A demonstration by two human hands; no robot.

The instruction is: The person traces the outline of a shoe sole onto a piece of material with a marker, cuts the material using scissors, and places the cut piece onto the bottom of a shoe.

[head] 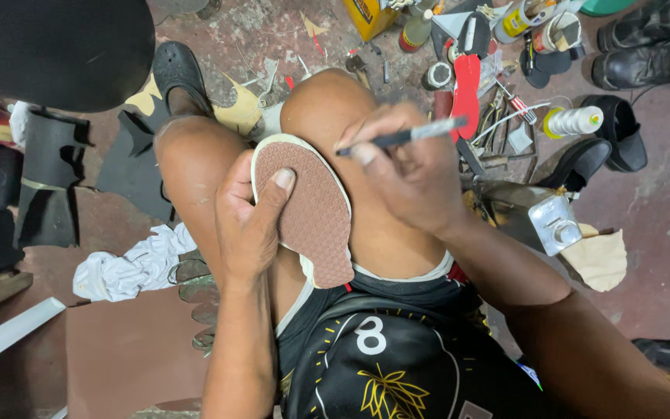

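Note:
A brown shoe sole (pixel 313 211) with a cream edge and a textured tread rests between my knees, toe end up. My left hand (pixel 248 221) grips it from the left, thumb pressed on the upper tread. My right hand (pixel 412 171) holds a dark pen (pixel 401 137) with a silvery end; its tip is at the sole's upper right edge, just by my right knee.
Dark rubber sheets (pixel 129 167) and a white cloth (pixel 129 268) lie on the floor to the left. To the right are a red insole (pixel 467 89), black shoes (pixel 649 46), a thread spool (pixel 575 121), a metal can (pixel 556 223) and scattered tools.

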